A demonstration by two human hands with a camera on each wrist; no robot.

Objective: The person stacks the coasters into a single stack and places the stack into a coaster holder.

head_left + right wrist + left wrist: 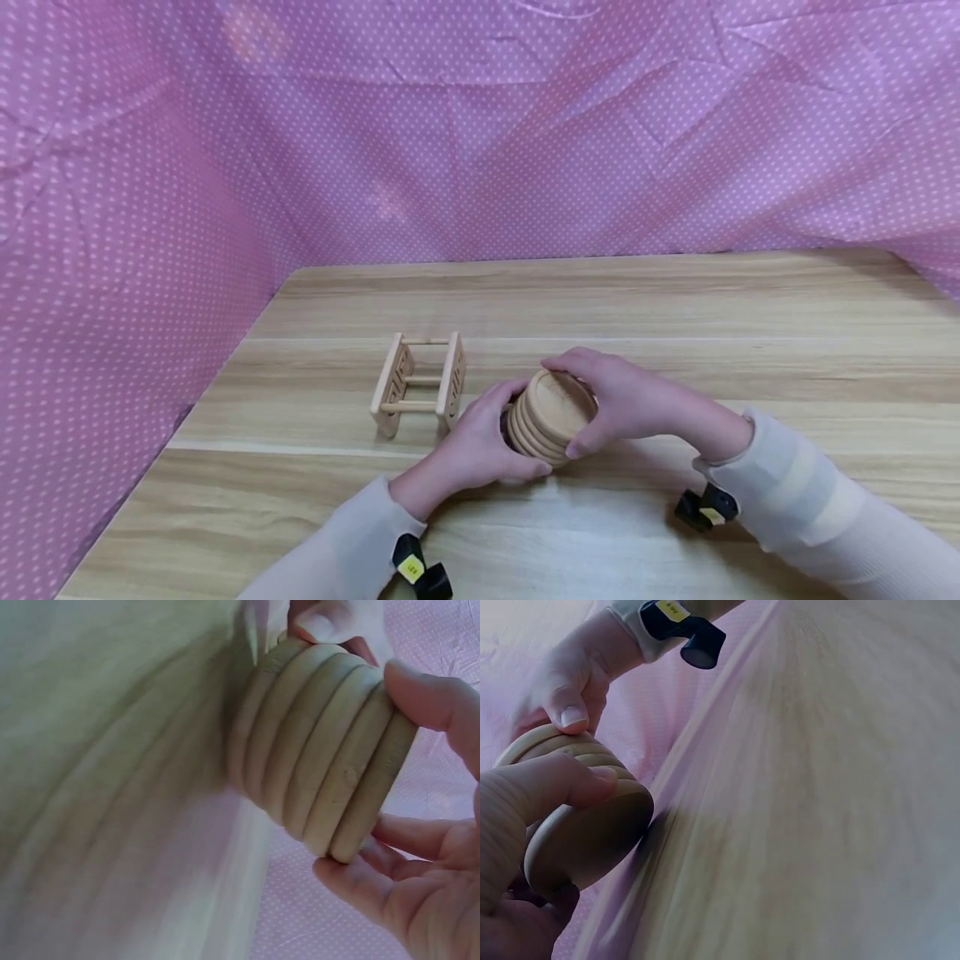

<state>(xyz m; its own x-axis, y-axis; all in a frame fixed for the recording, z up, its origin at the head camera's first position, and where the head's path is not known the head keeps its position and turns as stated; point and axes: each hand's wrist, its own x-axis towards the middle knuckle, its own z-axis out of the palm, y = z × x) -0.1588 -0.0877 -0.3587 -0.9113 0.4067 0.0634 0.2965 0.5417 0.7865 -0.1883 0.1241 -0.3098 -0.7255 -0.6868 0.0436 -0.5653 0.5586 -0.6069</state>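
A stack of round wooden coasters (558, 407) is held between both hands, tilted so that its top disc faces up toward the head camera. My left hand (480, 442) grips the lower part of the stack from the left, its thumb along the near edge. Curled over the upper coasters from the right, my right hand (626, 398) has its thumb on the near rim and its fingers on the far one. Several coaster edges (330, 750) show in a row in the right wrist view. The bottom disc (592, 840) appears dark in the left wrist view.
A small wooden rack (452, 379) with two carved side panels and crossbars stands just left of the hands. Beneath everything is a wood-grain table (300, 500). Pink dotted cloth (450, 167) hangs behind the table and along its left side.
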